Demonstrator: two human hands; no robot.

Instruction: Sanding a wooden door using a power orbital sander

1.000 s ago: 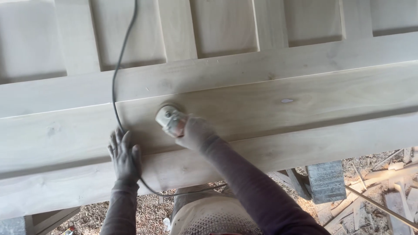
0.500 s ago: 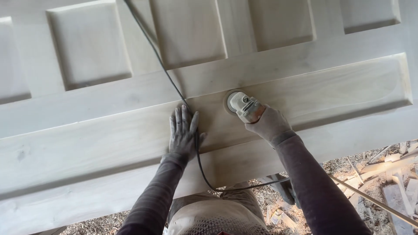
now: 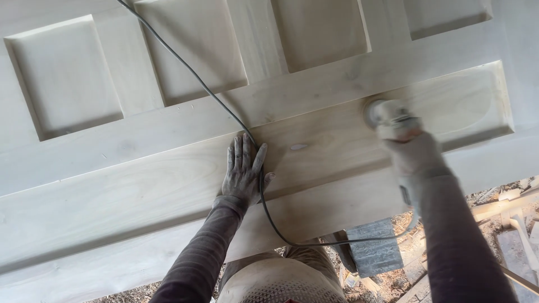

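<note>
A large pale wooden door (image 3: 140, 168) with raised panels lies flat before me. My left hand (image 3: 244, 171) rests flat on its long lower panel, fingers spread, with the grey power cord (image 3: 185, 67) running under the hand's right side. My right hand (image 3: 412, 157), blurred, grips a dust-covered electric sander (image 3: 387, 118), whose round pad sits on the right part of the same panel.
The cord loops down off the door's near edge (image 3: 314, 242) toward my right arm. A grey block (image 3: 375, 251) stands below the door. Wood offcuts and shavings (image 3: 505, 224) cover the ground at lower right. Recessed square panels (image 3: 64, 76) fill the far side.
My right hand has slid the sander to the right along the long panel. My left hand stays flat on the wood beside the cord.
</note>
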